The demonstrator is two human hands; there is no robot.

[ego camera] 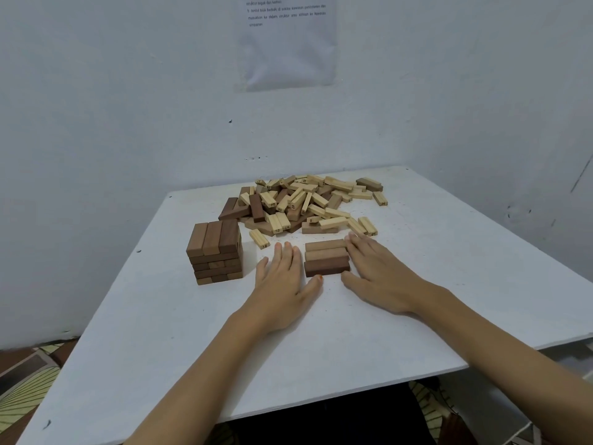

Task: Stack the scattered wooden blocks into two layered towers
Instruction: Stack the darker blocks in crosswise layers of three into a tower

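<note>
Status: one tower (pixel 218 252) stands several layers high at left. The second is only its first three-block layer (pixel 326 256), mid-table. My left hand (pixel 282 281) and right hand (pixel 375 274) flank its ends, fingers straight and together, gripping nothing. A large loose pile (pixel 308 203) lies behind, not yet stacked.

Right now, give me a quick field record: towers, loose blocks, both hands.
first tower: stacked brown wooden block tower, several layers, at left
second tower: one layer of three brown wooden blocks, side by side
loose pile: scattered light and dark wooden blocks, behind both
left hand: flat, fingers straight, at layer's left end
right hand: flat, fingers straight, at layer's right end
</note>
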